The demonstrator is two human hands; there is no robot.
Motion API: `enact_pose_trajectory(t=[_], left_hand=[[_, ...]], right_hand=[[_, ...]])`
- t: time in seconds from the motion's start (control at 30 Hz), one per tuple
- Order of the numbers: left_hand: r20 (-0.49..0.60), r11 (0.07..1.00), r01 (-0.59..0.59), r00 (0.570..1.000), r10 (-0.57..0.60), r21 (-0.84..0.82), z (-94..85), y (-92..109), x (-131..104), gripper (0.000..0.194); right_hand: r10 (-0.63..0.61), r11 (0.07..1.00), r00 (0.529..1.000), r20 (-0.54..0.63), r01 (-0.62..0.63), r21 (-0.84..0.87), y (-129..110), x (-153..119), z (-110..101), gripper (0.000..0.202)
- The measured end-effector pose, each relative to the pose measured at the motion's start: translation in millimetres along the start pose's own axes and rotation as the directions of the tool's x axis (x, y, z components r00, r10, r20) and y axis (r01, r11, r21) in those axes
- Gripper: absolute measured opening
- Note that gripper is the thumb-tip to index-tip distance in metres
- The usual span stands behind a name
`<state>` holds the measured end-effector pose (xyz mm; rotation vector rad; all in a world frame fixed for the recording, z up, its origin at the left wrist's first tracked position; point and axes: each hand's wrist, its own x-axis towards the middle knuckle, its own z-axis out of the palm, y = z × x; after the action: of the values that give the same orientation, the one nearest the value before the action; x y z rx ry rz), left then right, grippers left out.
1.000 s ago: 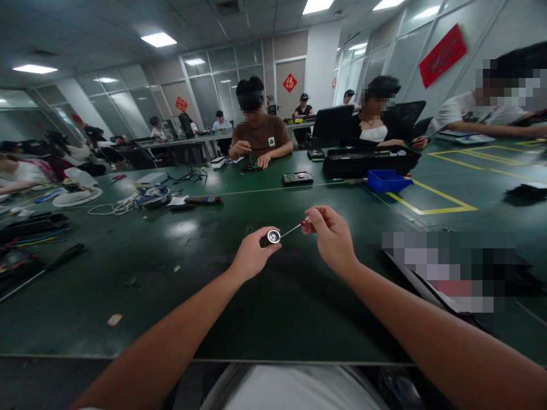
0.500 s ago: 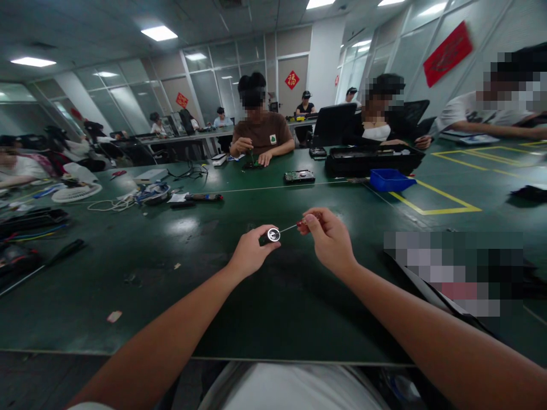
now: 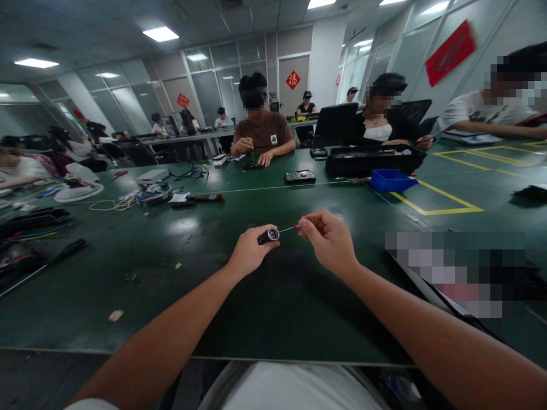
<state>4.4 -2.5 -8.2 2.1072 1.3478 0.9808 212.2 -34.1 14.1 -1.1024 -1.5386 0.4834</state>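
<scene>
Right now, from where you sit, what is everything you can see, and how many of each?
round part: one, black with silvery rim, in the left hand
thin tool: one, red handle end and pale shaft, in the right hand
table: one in front, green, beneath the hands
circuit-board unit: one, green and silver, mid-table
blue tray: one, blue, right of centre
long case: one, black, behind the blue tray
long-shafted tool: one, dark handle, left
loose cables: several, white and black, left
wall signs: at least three, red, far walls
people: at least five, varied clothing, around
left hand, right hand: one each, bare, centre
</scene>
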Motion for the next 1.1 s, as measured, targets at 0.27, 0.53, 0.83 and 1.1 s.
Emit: enact_pose_trajectory(t=[0.27, 0.53, 0.83, 1.1], left_hand=[[-0.02, 1.0, -0.001, 1.0, 0.002, 0.027, -0.7, -3, 0, 0.034], [-0.05, 1.0, 0.016, 0.999, -0.015, 0.018, -1.2, -3, 1, 0.034], [-0.082, 1.0, 0.004, 0.997, -0.006, -0.023, -0.3, -7, 1, 0.037], [-0.071, 0.999, -0.003, 0.997, 0.005, 0.041, -0.3, -3, 0, 0.038]], right_hand=[[-0.223, 0.969, 0.955, 0.194, 0.239, -0.062, -10, -12, 0, 0.022], [-0.23, 0.952, 0.964, 0.131, 0.251, -0.177, -11, -13, 2, 0.029], [-0.212, 0.948, 0.977, 0.032, 0.214, -0.237, -9, -12, 3, 0.032], [-0.12, 0.959, 0.991, -0.062, 0.1, -0.264, -10, -7, 3, 0.034]])
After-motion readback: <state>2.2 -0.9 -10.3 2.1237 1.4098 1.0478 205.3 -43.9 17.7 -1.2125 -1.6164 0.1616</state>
